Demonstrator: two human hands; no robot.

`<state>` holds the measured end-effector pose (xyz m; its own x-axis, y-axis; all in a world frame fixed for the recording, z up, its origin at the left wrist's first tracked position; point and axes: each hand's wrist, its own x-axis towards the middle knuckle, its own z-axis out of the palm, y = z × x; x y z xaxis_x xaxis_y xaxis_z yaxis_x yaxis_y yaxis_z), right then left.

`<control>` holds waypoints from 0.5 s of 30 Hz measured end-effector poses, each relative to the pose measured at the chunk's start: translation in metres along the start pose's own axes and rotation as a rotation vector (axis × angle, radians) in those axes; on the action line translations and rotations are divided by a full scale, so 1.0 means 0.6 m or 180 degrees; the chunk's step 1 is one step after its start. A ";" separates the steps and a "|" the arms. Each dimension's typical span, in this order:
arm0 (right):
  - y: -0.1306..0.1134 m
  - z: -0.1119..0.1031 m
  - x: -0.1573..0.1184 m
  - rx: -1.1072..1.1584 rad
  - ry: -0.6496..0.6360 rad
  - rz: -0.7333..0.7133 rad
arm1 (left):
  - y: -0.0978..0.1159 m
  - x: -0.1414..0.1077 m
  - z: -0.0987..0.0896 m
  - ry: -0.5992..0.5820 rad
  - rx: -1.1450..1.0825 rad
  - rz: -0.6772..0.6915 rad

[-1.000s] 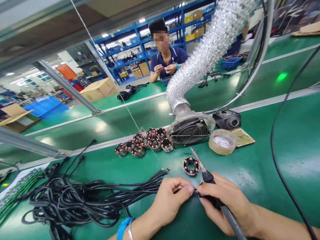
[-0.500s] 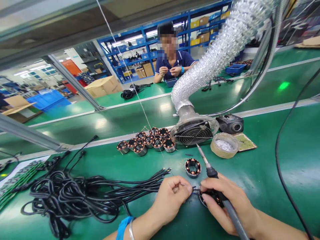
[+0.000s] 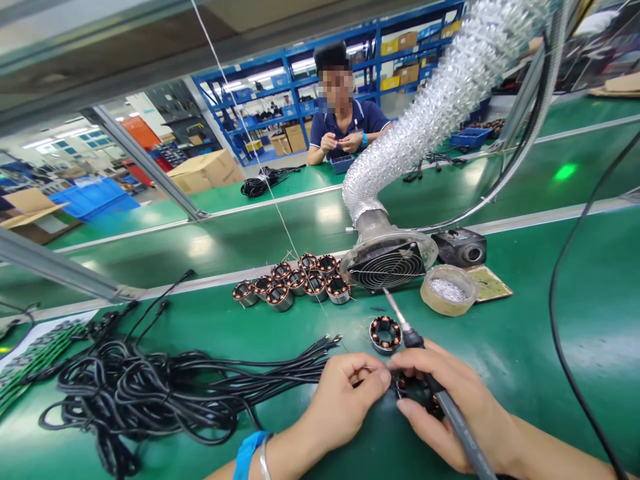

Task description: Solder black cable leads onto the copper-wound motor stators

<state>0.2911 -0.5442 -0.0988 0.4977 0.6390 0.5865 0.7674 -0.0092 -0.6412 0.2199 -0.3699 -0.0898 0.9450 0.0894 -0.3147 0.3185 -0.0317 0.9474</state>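
My left hand (image 3: 345,393), with a blue band and a metal bangle at the wrist, pinches a thin wire between thumb and forefinger. My right hand (image 3: 463,403) holds a soldering iron (image 3: 455,417), its tip pointing up and away toward the fan. The same hand's thumb and fingers reach around a wound motor stator (image 3: 436,403), largely hidden beneath them. Both hands' fingertips nearly meet at the stator's left side. Just beyond them a second stator (image 3: 385,335) with copper coils lies on the green bench. Left of my left hand are the ends of black cables (image 3: 280,373).
Several stators (image 3: 280,297) are grouped along the bench's back edge. Beside them stands a fume fan (image 3: 390,270) on a silver duct (image 3: 425,107). A tub of metal shavings (image 3: 449,291) is at right. A co-worker (image 3: 345,130) sits opposite. A black cord (image 3: 560,320) hangs at right.
My right hand has shifted slightly left, so its fingers are closer to my left fingertips. The soldering iron's tip has moved a little left. The left hand has hardly moved.
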 end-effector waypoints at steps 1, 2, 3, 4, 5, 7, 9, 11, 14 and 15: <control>-0.001 0.000 0.001 0.0001 -0.0060 -0.0030 | -0.001 -0.002 -0.002 -0.0075 0.0107 0.0075; -0.001 0.000 0.001 -0.0001 -0.0071 -0.0062 | -0.001 -0.004 -0.003 -0.0121 0.0234 0.0147; -0.002 0.001 0.001 0.0001 -0.0057 -0.0049 | -0.001 -0.006 -0.004 -0.0134 0.0393 0.0211; -0.002 0.001 0.001 0.0016 -0.0024 -0.0001 | -0.001 -0.008 -0.005 -0.0112 0.0592 0.0287; -0.003 0.002 0.000 0.0037 0.0003 0.0084 | 0.000 -0.010 -0.005 -0.0043 0.0827 0.0410; -0.004 0.002 -0.003 0.0072 0.0026 0.0297 | 0.001 -0.014 -0.004 0.0137 0.1339 0.0813; -0.006 0.004 -0.007 0.0056 0.0045 0.0440 | -0.002 -0.018 0.001 0.0318 0.1762 0.1310; -0.009 0.009 -0.012 -0.0032 0.0090 0.0485 | -0.009 -0.026 0.009 0.0446 0.1998 0.1682; -0.010 0.020 -0.018 -0.0339 0.0260 0.0253 | -0.024 -0.042 0.025 0.0410 0.1980 0.1826; -0.010 0.023 -0.020 -0.0428 0.0333 0.0131 | -0.027 -0.048 0.029 0.0286 0.1878 0.1749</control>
<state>0.2750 -0.5414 -0.1085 0.5639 0.5526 0.6137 0.7890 -0.1410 -0.5979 0.1885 -0.3890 -0.0970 0.9762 -0.0127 0.2163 -0.1787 -0.6120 0.7704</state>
